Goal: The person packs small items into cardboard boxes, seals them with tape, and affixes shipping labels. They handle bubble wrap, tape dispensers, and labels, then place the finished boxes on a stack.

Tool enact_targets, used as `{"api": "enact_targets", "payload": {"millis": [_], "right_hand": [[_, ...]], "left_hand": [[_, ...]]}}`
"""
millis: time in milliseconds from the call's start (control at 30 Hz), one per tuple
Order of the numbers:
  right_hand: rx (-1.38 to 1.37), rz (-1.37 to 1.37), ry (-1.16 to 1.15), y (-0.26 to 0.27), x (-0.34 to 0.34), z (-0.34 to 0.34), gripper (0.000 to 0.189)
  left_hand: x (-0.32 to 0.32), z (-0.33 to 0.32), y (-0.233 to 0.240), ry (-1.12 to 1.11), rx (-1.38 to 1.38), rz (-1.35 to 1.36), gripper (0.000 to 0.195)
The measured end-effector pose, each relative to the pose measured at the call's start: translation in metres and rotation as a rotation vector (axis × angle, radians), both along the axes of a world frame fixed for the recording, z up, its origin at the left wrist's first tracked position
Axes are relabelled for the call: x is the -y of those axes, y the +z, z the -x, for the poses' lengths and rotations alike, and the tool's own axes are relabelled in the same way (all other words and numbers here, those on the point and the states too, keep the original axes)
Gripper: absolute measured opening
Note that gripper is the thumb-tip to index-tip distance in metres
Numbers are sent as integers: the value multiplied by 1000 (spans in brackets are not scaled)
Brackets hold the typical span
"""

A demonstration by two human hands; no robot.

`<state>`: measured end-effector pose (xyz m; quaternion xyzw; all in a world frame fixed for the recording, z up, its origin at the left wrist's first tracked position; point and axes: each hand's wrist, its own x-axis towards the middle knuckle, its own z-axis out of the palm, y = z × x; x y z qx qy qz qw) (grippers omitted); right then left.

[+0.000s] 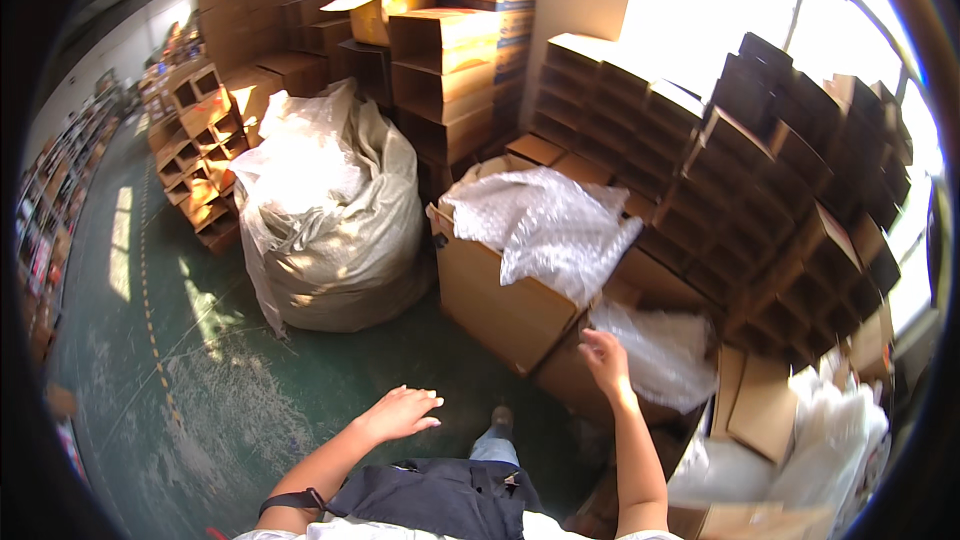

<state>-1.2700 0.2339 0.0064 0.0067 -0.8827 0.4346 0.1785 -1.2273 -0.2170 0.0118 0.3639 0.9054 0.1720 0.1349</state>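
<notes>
My left hand [401, 412] hangs over the green floor in front of my body, palm down and fingers extended, holding nothing. To the right, my right hand [606, 364] is raised with loosely bent fingers and no object in it. It is nearest to a sheet of bubble wrap [660, 352] lying in an open cardboard box [559, 382]; whether it touches the sheet is hard to tell. Just beyond stands a taller cardboard box [499, 289], with crumpled bubble wrap [547, 221] heaped over its top.
A large woven sack [349, 262] sits on the floor [225, 405] ahead. Open-ended cartons [787, 247] are stacked high by the windows, and more cartons [442, 82] rise behind. Flat cardboard pieces [761, 405] and plastic wrapping [832, 427] lie at the right. Shelving [56, 217] lines the far left.
</notes>
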Motion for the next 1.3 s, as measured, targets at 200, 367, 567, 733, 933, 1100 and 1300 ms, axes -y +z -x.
{"api": "enact_targets", "payload": {"millis": [200,367,567,733,933,1100,1300], "right_hand": [[-126,-254,-100,-35,-145,270,56],[20,-385,-217,-83,-181,418,73],[173,-524,121,-83,-186,436,34],[-277,-503,485,-13,-156,366,24],[-335,-348,559,42,-166,343,35],[46,-477,428,31,-223,349,29],[-68,-176,450,36,-215,353,28]], "left_hand": [[-98,90,21,69,41,51,51],[-159,159,44,134,45,217,52],[-231,241,90,-1,-241,50,45],[-326,319,110,-44,-549,-120,64],[-393,390,81,1,-583,3,38],[-350,413,94,25,-652,-110,15],[-339,407,117,95,-657,-150,29]]}}
